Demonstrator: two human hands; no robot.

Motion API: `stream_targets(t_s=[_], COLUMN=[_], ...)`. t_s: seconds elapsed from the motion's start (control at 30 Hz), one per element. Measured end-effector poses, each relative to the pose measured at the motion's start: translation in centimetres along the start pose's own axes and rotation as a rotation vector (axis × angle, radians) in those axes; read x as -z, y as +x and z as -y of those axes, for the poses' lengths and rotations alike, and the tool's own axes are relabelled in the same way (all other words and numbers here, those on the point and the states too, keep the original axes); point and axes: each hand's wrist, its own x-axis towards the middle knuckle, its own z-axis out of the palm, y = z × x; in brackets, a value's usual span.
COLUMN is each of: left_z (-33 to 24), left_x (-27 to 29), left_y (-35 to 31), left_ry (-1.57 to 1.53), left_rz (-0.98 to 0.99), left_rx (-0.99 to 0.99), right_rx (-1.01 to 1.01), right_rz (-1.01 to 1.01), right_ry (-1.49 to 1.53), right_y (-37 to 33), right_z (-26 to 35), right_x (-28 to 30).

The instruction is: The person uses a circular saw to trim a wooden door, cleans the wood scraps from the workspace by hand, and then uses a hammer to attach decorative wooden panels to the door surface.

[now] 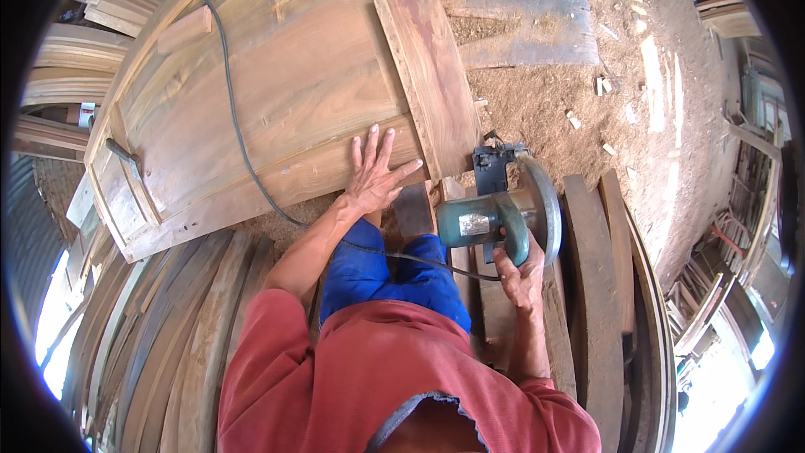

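Presently, the left hand (375, 174) is pressed flat, fingers spread, on the wooden door panel (277, 92); the right hand (521, 273) is clamped on the circular saw (499, 216).

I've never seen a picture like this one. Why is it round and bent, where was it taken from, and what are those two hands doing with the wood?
There is no machine here, only a person working with bare hands. The picture comes from a wide fisheye camera worn on the person's head, looking down, which is why straight edges curve toward the rim. The red shirt at the bottom and the blue trousers are the person's own.

The left hand lies flat with fingers spread on a large wooden panel, close to its near edge. The right hand grips a green electric circular saw, which sits by the end of a narrower plank lying across the panel. A black power cord runs over the panel and back toward the saw. A small dark tool lies on the panel's left side. Sawdust covers the ground, and stacked boards surround the person.
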Motion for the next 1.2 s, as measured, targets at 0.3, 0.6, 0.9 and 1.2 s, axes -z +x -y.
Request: stream_targets(t_s=[0.3,0.6,0.9,1.2], left_z=[1.2,1.0,0.4,-0.1], left_x=[-1.3,-1.3,-0.9,-0.6], left_y=[0.2,0.1,-0.1,0.2], left_ry=[0.066,0.104,0.156,0.141], left_rz=[-0.042,-0.054,0.056,-0.004], left_rx=[-0.161,-0.181,-0.130,-0.119], right_rx=[-0.027,0.012,0.047,0.048], right_rz=[-0.078,-0.233,-0.217,-0.076], right_ry=[0.270,0.272,0.315,0.144], right_y=[0.2,1.5,1.6,1.1], right_z=[-0.7,-1.2,-0.2,0.2], right_x=[1.2,3.1,3.6,2.6])
